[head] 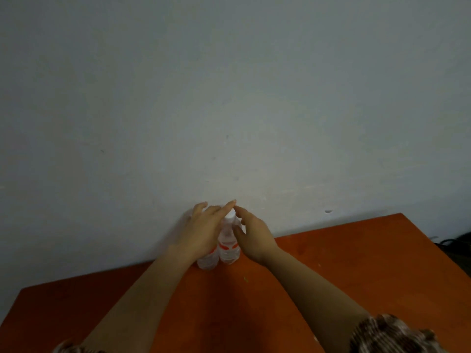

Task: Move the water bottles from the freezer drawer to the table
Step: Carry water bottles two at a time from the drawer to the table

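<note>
Fingers (224,208), left hand (204,233): we note them stretched straight and a little spread, laid over the top of the second bottle (207,261) and curled round nothing. The longest tip reaches past the white cap (231,214) alongside.
Fingers (241,212), right hand (254,236): we see them extended up and leftward beside the cap, tips almost meeting the left fingertip. Whether they clasp the neck or only lie near it, we cannot tell.
Left hand, lie: back of the hand toward us, hiding the upper half of the second bottle.
Right hand, lie: set against the right flank of the capped bottle (228,242), thumb along its shoulder.
Capped bottle: clear plastic, upright on the table (356,266), between the two hands. Cap on, red-orange label (227,247) round the middle.
Second bottle: clear, upright, close against the capped bottle's left side. Only its lower part shows below the left hand, with a sliver of red label.
Table: orange-brown top. We log both bottles standing at its far edge, close to the wall (229,98).
Wall: pale and plain, with a few small marks.
Sleeve (390,335): mottled brown-and-pale fabric at the right upper arm, and a scrap of the same at lower left.
Right edge: dark shapes beyond the table corner, too dim for us to identify.
</note>
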`<state>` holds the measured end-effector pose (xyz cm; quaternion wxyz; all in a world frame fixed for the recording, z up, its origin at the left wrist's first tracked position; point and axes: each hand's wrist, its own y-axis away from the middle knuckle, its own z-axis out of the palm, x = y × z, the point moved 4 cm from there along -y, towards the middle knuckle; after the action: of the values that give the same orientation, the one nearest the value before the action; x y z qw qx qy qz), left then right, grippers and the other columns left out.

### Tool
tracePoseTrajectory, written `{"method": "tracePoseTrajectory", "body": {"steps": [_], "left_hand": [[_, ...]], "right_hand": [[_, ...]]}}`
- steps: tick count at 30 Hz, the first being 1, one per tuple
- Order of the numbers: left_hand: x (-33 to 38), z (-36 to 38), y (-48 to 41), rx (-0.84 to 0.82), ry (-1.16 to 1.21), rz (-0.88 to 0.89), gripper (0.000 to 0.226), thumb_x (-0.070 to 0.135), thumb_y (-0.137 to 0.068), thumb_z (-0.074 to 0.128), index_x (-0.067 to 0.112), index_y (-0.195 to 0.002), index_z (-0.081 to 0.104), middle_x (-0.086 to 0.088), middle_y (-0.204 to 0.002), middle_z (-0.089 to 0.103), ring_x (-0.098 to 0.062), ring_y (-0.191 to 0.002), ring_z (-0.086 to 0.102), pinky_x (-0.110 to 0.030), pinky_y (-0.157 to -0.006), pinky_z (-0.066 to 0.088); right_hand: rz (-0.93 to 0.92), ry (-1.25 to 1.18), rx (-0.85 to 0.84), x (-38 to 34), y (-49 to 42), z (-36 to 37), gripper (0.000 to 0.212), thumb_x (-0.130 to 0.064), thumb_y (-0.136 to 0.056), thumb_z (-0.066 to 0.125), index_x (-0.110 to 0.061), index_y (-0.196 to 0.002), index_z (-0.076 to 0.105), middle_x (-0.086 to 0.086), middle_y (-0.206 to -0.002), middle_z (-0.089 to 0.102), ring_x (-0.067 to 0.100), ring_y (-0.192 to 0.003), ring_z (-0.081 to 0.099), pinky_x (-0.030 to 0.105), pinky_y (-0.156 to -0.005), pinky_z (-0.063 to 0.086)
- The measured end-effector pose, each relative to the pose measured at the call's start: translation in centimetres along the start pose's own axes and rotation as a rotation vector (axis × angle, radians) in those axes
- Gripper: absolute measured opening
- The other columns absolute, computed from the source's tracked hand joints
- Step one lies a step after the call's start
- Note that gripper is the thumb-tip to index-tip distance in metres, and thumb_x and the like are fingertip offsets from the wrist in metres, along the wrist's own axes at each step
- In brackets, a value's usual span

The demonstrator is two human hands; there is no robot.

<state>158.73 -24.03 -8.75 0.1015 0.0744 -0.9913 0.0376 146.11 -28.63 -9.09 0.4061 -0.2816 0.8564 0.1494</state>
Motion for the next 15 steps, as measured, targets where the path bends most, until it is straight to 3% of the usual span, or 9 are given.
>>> {"method": "tracePoseTrajectory", "body": {"steps": [3,8,12,15], "left_hand": [[-1.3,-0.5,-0.2,0.133,0.262,-0.024,0.058,0.011,-0.096,0.048,0.028,-0.148,0.029,-0.002,-0.15,0.038,-0.02,-0.138,0.031,-0.032,-0.114,0.028],[-2.4,-1.7,1.2,0.223,0.436,-0.277,0.059,0.015,-0.087,0.061,0.016,-0.142,0.039,-0.007,-0.142,0.043,-0.023,-0.13,0.043,-0.032,-0.105,0.037],[-3.8,-1.7,1.9,0.14,0.343,-0.447,0.026,0.029,-0.084,0.066,0.013,-0.104,0.064,-0.01,-0.108,0.068,-0.026,-0.094,0.061,-0.029,-0.072,0.044],[-3.8,-1.7,2.0,0.221,0.455,-0.426,0.02,0.024,-0.083,0.069,0.014,-0.1,0.067,-0.006,-0.1,0.071,-0.019,-0.085,0.061,-0.025,-0.068,0.04]], "right_hand": [[0.005,0.001,0.011,-0.2,-0.4,-0.4,0.041,-0.028,-0.1,0.047,-0.022,-0.141,0.042,0.004,-0.14,0.054,0.023,-0.126,0.052,0.034,-0.098,0.045],[-0.008,0.047,-0.02,-1.1,-1.5,-0.3,0.043,-0.031,-0.096,0.054,-0.021,-0.137,0.045,0.005,-0.135,0.058,0.026,-0.122,0.054,0.037,-0.096,0.047],[0.003,0.044,-0.028,-1.3,-2.2,0.0,0.04,-0.029,-0.095,0.056,-0.019,-0.133,0.048,0.009,-0.13,0.06,0.028,-0.118,0.056,0.035,-0.091,0.048],[0.005,0.066,-0.016,-1.4,-2.7,0.0,0.037,-0.028,-0.095,0.056,-0.018,-0.13,0.048,0.012,-0.126,0.062,0.03,-0.114,0.058,0.039,-0.089,0.05]]}}
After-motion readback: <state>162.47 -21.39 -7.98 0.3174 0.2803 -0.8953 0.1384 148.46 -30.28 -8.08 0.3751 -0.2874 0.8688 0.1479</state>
